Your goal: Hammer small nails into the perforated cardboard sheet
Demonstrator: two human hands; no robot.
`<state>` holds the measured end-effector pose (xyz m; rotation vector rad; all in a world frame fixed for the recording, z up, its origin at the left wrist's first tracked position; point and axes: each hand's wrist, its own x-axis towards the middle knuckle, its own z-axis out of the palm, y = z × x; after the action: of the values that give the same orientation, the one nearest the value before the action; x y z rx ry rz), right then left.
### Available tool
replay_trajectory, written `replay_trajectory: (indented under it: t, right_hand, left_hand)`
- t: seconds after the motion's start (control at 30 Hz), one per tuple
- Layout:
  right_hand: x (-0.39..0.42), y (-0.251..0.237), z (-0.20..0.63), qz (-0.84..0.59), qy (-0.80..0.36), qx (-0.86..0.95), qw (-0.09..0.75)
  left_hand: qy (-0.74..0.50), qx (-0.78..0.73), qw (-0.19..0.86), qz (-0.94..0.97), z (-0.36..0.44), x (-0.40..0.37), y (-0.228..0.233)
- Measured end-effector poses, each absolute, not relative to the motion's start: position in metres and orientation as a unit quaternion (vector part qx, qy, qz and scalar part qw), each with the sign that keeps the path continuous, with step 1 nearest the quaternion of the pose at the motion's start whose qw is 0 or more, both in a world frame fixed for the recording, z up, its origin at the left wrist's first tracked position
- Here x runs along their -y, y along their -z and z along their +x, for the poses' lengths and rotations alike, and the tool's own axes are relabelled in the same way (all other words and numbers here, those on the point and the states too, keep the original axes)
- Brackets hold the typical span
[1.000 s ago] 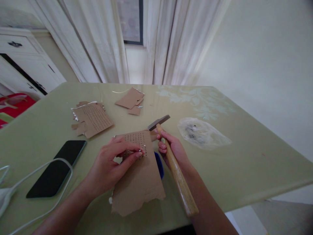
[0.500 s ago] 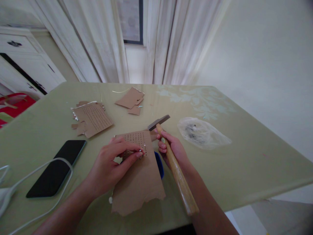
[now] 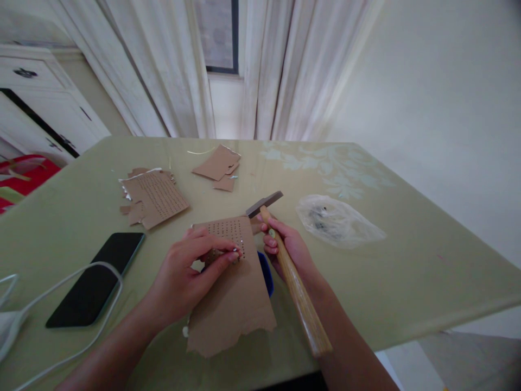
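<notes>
My left hand (image 3: 191,266) rests over a piece of cardboard (image 3: 232,309) punched with rows of small holes. Its thumb and forefinger pinch a small shiny nail (image 3: 235,250), mostly covered by the fingertips, at the lower right of the rows. In my right hand (image 3: 291,244) is a hammer (image 3: 297,293), gripped high on the wooden handle, its metal head lying just past the cardboard's upper right corner. The right fingers are also close to that cardboard edge; whether they touch it I cannot tell. Part of a blue object (image 3: 265,274) shows beneath the cardboard.
A clear plastic bag (image 3: 345,225) with small dark pieces lies right of the hammer. Beyond my hands are a stack of punched cardboard (image 3: 158,198) and cardboard scraps (image 3: 217,163). A black phone (image 3: 93,282) and a white cable (image 3: 109,266) are on the left.
Almost nothing differs. The left fingertips have shifted very slightly at the same spot, and the hammer stays in place in my right hand.
</notes>
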<state>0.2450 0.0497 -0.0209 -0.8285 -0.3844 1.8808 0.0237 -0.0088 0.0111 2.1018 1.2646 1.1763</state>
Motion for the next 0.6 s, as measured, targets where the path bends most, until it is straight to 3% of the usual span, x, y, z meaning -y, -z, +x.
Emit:
replay_trajectory:
  t: [0.6]
  right_hand:
    - [-0.0490,0.0199,0.2443,-0.350,-0.775,0.152,0.505]
  left_hand:
    - [-0.425,-0.454,0.205,0.756,0.0251,0.0090,-0.0113]
